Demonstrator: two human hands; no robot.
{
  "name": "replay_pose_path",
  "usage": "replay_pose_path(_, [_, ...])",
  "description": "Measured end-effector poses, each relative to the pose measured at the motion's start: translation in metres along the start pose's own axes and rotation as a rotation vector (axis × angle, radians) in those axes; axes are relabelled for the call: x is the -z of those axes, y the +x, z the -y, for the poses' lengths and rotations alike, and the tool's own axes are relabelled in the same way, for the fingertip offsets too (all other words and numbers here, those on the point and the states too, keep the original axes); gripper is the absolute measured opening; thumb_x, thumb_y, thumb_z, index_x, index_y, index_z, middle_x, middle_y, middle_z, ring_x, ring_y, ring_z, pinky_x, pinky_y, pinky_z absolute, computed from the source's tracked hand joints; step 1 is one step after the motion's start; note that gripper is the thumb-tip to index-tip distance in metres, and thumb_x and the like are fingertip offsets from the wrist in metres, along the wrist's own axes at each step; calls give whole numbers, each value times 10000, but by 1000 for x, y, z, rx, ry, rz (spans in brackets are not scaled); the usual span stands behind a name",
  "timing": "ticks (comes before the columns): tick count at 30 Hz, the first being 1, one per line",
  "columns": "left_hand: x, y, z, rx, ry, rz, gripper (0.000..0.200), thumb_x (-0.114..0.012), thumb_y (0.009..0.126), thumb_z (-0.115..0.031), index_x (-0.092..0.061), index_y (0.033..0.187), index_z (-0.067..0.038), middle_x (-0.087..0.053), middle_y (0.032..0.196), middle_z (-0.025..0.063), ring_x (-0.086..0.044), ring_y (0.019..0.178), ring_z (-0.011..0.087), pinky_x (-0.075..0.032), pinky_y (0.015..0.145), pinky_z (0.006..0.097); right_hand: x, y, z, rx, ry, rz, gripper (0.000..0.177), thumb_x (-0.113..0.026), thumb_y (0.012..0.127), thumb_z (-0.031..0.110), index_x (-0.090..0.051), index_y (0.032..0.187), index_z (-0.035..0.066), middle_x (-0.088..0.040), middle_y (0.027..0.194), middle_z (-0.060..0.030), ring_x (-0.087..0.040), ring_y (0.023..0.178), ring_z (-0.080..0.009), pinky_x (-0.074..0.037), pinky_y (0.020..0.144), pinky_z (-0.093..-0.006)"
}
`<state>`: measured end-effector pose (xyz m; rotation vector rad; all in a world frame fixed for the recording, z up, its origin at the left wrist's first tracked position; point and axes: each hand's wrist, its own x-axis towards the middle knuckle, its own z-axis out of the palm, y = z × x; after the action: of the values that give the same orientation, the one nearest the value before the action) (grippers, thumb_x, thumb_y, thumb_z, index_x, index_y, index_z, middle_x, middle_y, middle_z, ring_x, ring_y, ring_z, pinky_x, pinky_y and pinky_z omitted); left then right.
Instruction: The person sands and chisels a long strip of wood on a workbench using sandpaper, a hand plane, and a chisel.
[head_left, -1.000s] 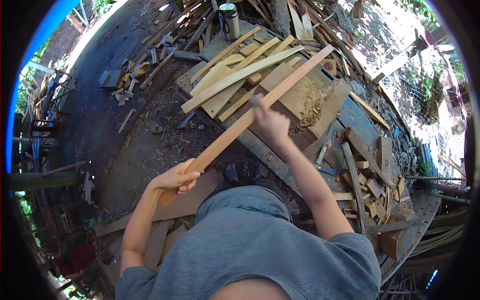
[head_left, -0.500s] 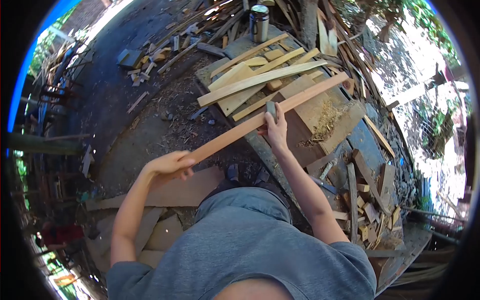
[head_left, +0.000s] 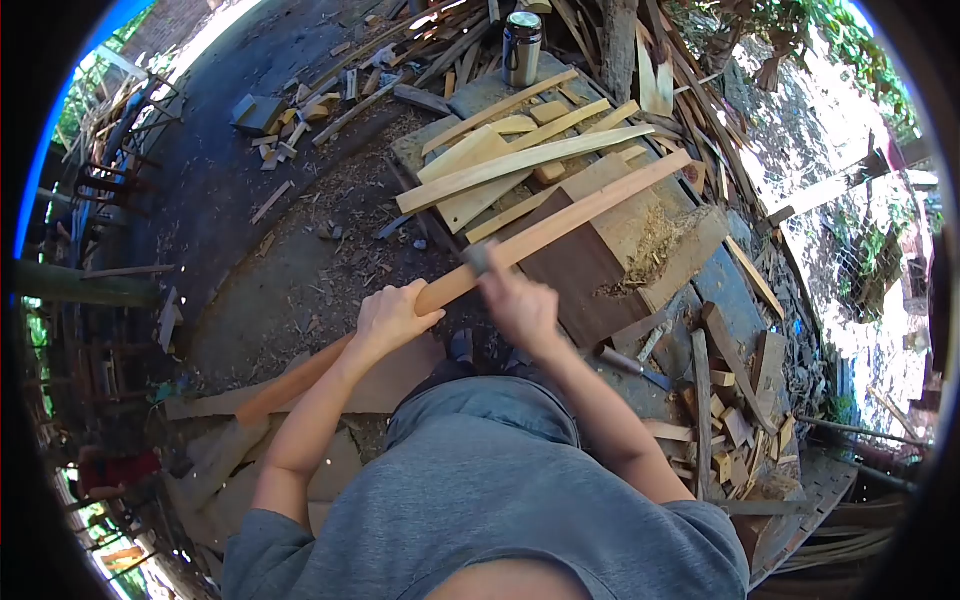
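A long reddish-brown wooden strip point(head_left: 590, 207) runs diagonally across the view, its upper right end over the workbench and its lower left end past my left forearm. My left hand point(head_left: 392, 318) is closed around the strip's middle, fingers wrapped over it. In my right hand point(head_left: 522, 308) is a small grey block point(head_left: 478, 258), which looks like a sanding block and lies against the strip just beyond my left hand. Motion blurs the right hand and block a little. Beneath the strip, a dark brown board point(head_left: 572, 262) lies on the bench.
The workbench point(head_left: 735, 285) carries pale wooden slats point(head_left: 530, 165), a heap of wood shavings point(head_left: 655, 245), a chisel point(head_left: 638, 369) and several offcuts point(head_left: 735, 430). At its far end stands a jar point(head_left: 521, 50). Flat sheets point(head_left: 385, 372) and wood scraps lie on the ground.
My left hand has moved right and up along the strip and closed firmly on it. My right hand has slid the grey block down-left along the strip, toward my left hand.
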<state>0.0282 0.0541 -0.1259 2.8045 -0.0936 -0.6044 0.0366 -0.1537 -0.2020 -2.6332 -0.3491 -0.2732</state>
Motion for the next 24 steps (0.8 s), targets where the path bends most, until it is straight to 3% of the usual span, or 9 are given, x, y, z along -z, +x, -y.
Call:
replay_pose_path(4, [9,-6,-3,22,-5,30,494,-724,774,-487,-636,1098,-125,-704,890,190,-680,873,378,-538,752,472,18,-8,20,218,33,72,595,-662,864,345,-464,1414,233,-623,589,-107,-613,454,-260,-476,403,-420])
replay_pose_path(7, [5,-8,1,-48,-65,2,519,-719,780,-492,-622,1113,-106,-704,898,209,-682,889,388,-546,751,484,8,42,-67,-110,-279,-59,500,-533,935,423,-457,1380,209,-618,542,-89,-605,427,-291,-460,380,-442])
replay_pose_path(9, [4,-9,-3,-53,-72,21,529,-720,781,-491,-620,1134,-110,-706,904,204,-683,896,382,-547,761,481,7,64,-124,-318,-258,-73,429,-457,972,436,-475,1330,201,-649,608,-155,-643,525,-366,-485,443,-488])
replay_pose_path(11, [6,-11,-3,-48,-78,31,539,-721,782,-490,-618,1155,-114,-708,910,199,-684,904,377,-548,772,477,3,63,-119,-375,-268,-68,472,-487,957,441,-460,1368,212,-638,585,-148,-637,499,-346,-484,439,-481])
replay_pose_path(15, [12,-6,-4,1,-26,42,549,-746,770,-483,-615,1165,-125,-704,923,190,-680,894,377,-540,774,469,1,14,-26,14,-80,-39,520,-563,913,427,-452,1379,224,-603,526,-114,-613,439,-292,-465,388,-454])
replay_pose_path(18, [12,-8,-1,-6,-42,48,536,-750,767,-477,-621,1155,-130,-702,913,192,-681,887,373,-540,767,463,7,26,-45,61,-132,-53,498,-567,912,423,-467,1356,221,-599,521,-106,-609,436,-290,-462,384,-453])
replay_pose_path(21, [12,-12,-5,-17,-99,72,532,-740,771,-480,-619,1161,-139,-704,910,185,-681,888,374,-538,767,466,10,73,-137,-313,-291,-59,422,-481,965,434,-489,1324,213,-636,592,-116,-644,521,-327,-493,437,-450])
replay_pose_path(22, [14,-14,-5,-13,-134,107,537,-728,777,-486,-613,1175,-144,-708,912,177,-680,892,378,-538,772,473,4,80,-168,-311,-329,-106,439,-487,961,450,-508,1322,201,-631,580,-111,-633,497,-331,-495,435,-444])
replay_pose_path(24, [18,-19,2,-30,-116,87,530,-729,776,-483,-615,1167,-145,-708,912,175,-679,890,377,-536,772,473,0,73,-150,-320,-339,-115,449,-499,955,451,-515,1329,204,-636,582,-117,-634,494,-333,-499,445,-446])
